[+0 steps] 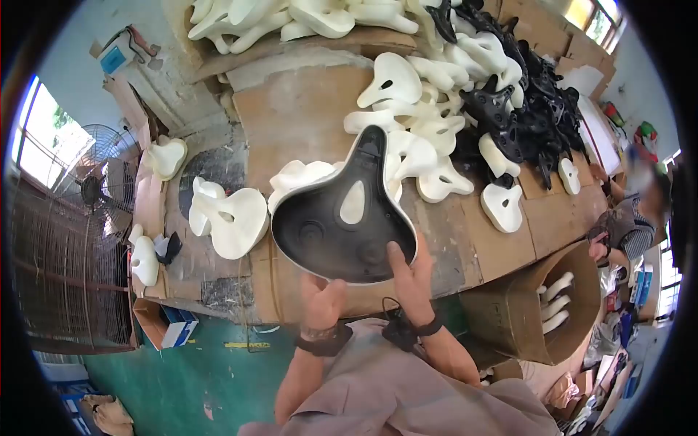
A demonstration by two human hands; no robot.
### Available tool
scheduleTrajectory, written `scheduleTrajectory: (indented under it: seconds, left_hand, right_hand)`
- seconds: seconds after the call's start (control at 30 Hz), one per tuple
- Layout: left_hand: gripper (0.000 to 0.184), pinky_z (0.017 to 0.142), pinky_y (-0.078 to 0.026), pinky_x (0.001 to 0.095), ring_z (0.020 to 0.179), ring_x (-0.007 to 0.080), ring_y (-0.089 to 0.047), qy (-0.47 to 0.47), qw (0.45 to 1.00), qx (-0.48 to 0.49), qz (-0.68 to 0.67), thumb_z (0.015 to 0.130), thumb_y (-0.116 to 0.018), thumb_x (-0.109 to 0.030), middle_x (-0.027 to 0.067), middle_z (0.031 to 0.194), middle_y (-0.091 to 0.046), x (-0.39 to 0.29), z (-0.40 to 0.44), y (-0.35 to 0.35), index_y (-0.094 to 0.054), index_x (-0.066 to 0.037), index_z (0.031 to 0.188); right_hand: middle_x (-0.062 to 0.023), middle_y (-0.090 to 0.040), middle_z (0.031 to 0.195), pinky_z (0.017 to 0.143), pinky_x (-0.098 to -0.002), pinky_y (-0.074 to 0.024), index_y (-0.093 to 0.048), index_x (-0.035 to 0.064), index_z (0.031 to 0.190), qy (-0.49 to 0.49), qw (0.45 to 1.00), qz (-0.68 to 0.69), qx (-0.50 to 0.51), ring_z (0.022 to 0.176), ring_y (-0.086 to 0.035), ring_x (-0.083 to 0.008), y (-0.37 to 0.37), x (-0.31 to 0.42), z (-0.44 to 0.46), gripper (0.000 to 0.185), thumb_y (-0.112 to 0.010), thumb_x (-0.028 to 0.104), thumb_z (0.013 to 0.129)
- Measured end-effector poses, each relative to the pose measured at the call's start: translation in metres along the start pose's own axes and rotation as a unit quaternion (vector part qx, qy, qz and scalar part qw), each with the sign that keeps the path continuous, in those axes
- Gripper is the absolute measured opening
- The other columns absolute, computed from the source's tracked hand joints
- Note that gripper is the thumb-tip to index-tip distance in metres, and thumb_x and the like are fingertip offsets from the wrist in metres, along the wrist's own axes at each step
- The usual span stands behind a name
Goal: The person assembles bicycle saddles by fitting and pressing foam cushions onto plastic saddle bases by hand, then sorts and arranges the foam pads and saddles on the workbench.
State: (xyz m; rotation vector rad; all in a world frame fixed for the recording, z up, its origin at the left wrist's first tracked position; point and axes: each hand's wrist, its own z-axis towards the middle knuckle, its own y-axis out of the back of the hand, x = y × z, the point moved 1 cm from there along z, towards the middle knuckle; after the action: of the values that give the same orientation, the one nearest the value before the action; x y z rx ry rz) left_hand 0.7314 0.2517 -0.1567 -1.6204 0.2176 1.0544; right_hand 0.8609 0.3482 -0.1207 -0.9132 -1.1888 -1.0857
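Observation:
A black bicycle saddle shell (327, 225) with a pale rim and a pale oval in its middle is held up over the cardboard-covered table, its narrow nose pointing away. My left hand (322, 299) grips its wide rear edge from below at the left. My right hand (412, 280) holds the rear right corner, thumb on the black face. Behind and beside the shell lie white saddle pads (411, 154). Two more white pads (238, 222) rest together to the left.
Black shells (542, 102) are heaped at the back right. A cardboard box (502, 312) with white pieces stands right of me. Another person (631, 221) is at the far right. A caged fan (98, 185) stands left, and a small open box (156, 323) sits below the table's left edge.

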Motion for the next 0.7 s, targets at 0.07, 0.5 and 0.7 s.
scheduleTrajectory:
  seconds: [0.07,0.5,0.7]
  left_hand:
    - [0.073,0.114,-0.035,0.0420,0.135,0.0253,-0.047,-0.027,0.999,0.023,0.008,0.087,-0.072,-0.009,0.0115,0.148,-0.046,-0.004,0.002,0.000,-0.034,0.001,0.149]
    - [0.064,0.109,-0.042,0.0432,0.128,0.0272,-0.051,-0.004,0.993,-0.080,-0.082,0.092,-0.068,-0.023,0.0106,0.141,-0.052,-0.016,-0.002,-0.016,-0.041,0.005,0.144]
    - [0.037,0.099,-0.049,0.0427,0.110,0.0282,-0.062,0.099,0.968,-0.219,-0.073,0.100,-0.061,-0.023,0.0123,0.123,-0.064,-0.031,0.007,0.009,-0.059,0.002,0.127]
  right_hand:
    - [-0.0110,-0.066,0.117,0.093,-0.0301,-0.0481,-0.053,-0.0034,0.133,-0.016,1.000,0.016,-0.003,0.105,-0.060,-0.0165,0.000,0.000,-0.001,0.039,-0.062,0.011,0.098]
    - [-0.0196,-0.060,0.122,0.099,-0.0379,-0.0444,-0.046,-0.0042,0.139,0.043,0.994,-0.102,-0.024,0.113,-0.058,-0.0291,-0.021,-0.008,-0.031,0.049,-0.063,0.012,0.096]
    - [-0.0188,-0.039,0.150,0.116,-0.0473,-0.0325,-0.022,0.0023,0.154,0.045,0.949,0.209,0.233,0.139,-0.041,-0.0309,-0.011,-0.003,-0.023,0.088,-0.059,0.057,0.095]
